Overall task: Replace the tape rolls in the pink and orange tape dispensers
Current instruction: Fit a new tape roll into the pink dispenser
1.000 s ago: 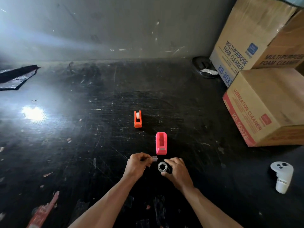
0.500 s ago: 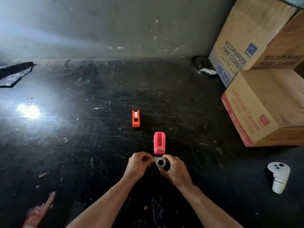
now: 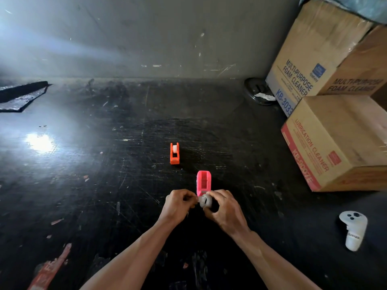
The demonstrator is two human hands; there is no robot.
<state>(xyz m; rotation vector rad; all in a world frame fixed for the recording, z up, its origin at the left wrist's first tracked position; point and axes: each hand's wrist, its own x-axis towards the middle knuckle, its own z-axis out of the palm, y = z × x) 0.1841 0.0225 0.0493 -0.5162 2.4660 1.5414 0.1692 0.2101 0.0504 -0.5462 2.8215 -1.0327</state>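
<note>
Close together, both hands meet just in front of the pink tape dispenser [image 3: 203,183]. The right hand [image 3: 225,210] curls around a small roll of clear tape [image 3: 205,201], holding it on edge. The left hand [image 3: 178,206] is pinched shut at the roll's side, seemingly working a small piece into its core, though that piece is too small to make out.

Behind the hands, the pink dispenser stands on the scuffed black counter [image 3: 104,174] with its cradle looking empty, so its roll appears still to be fitted. Farther back and slightly left of the pink dispenser, the orange tape dispenser [image 3: 174,153] holds a white roll; whether that roll is new or old cannot be told.

Well to the right of the pink dispenser lies a white handheld controller [image 3: 353,229]. Farther back on that side are stacked cardboard boxes [image 3: 335,139]: the nearest reads "LUBRICATION CLEANER", and those above read "MULTI-PURPOSE FOAM CLEANER".
</note>
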